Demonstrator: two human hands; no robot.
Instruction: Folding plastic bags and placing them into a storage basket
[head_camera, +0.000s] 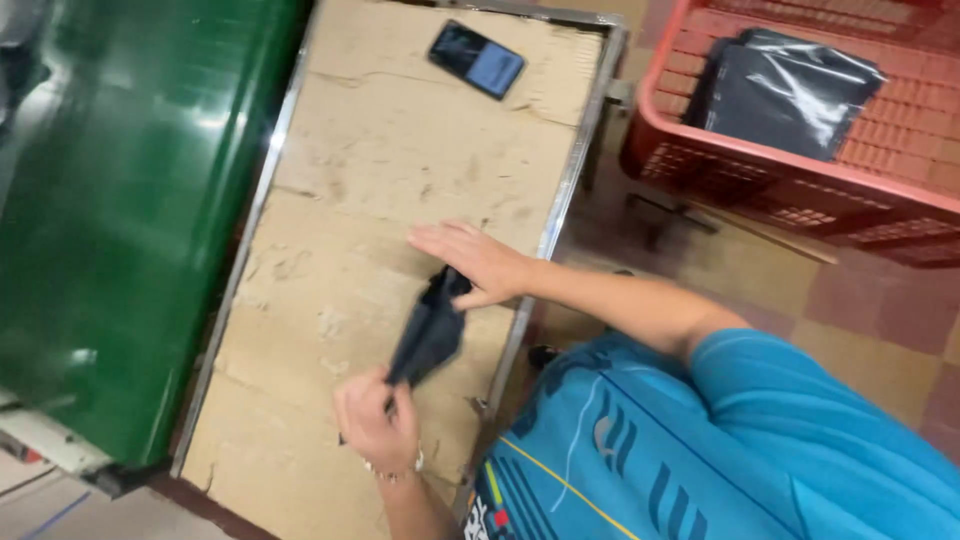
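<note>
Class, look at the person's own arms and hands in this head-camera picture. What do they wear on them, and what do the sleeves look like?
Both forearms are bare. The right hand wears nothing that shows; its arm ends in a short turquoise sleeve of a shirt with darker blue markings and a thin yellow line. The left hand has a light beaded bracelet at the wrist.

Dark cloth (428, 335), crumpled & stretched lengthwise, on worn cardboard-topped table near its edge.
</note>
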